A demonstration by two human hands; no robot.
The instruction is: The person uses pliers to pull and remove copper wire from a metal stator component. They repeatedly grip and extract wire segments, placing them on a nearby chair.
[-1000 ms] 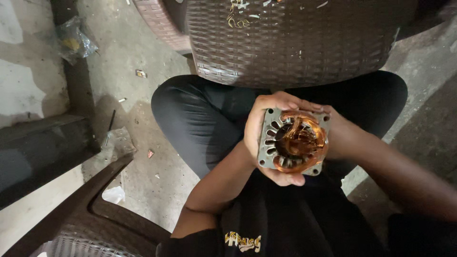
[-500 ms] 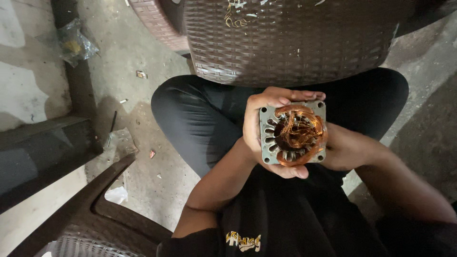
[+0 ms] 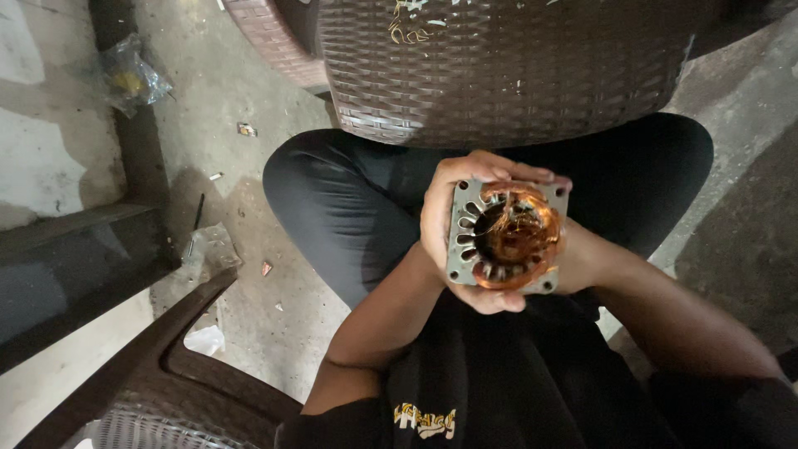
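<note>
I hold a square grey metal motor stator (image 3: pixel 463 241) with slotted teeth and copper wire windings (image 3: pixel 519 237) in front of my chest, above my lap. My left hand (image 3: pixel 440 224) wraps around its left side and underneath, fingers curling over the top edge. My right hand (image 3: pixel 578 254) grips its right side from behind; most of that hand is hidden by the stator. The open face of the stator points up at the camera. My legs in dark trousers lie below it.
A brown woven plastic chair (image 3: pixel 499 75) stands right in front of my knees. Another brown woven chair arm (image 3: pixel 166 366) is at the lower left. The concrete floor has scraps, a crumpled plastic bag (image 3: pixel 129 79) and a dark step (image 3: pixel 75 266) at left.
The stator and both hands have shifted slightly up and right in view, and the stator has tilted a little. Both hands keep their grip.
</note>
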